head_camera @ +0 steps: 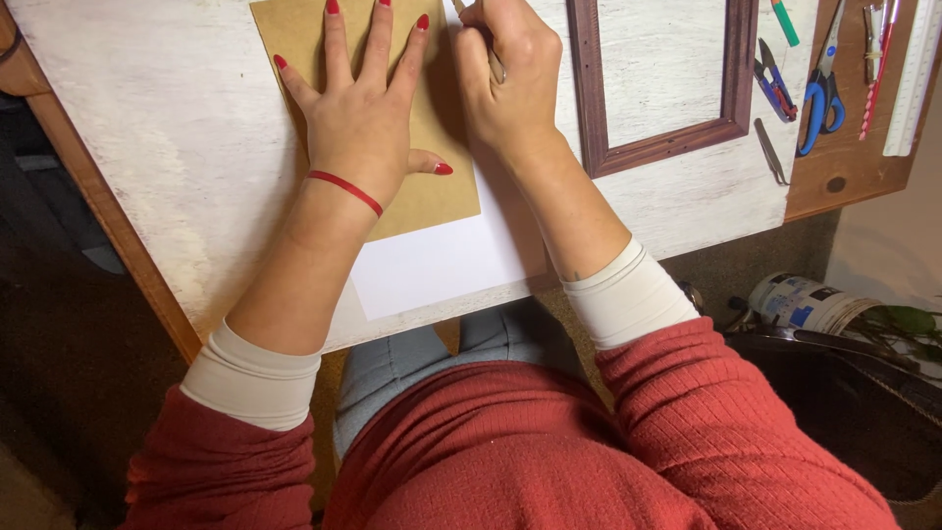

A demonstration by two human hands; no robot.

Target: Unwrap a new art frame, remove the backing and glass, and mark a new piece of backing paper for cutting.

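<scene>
Flat on brown card [432, 186], left hand [358, 118] splayed open, right hand [505, 83] beside it, closed around a thin tool [496, 64].

Left hand [361, 118] flat, fingers [334, 44] spread, palm down; right hand [505, 83] curled tight, apparently pinching; forearms bare.

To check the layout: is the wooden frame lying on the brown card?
No, the wooden frame lies on the bare table, right of the brown card.
</scene>
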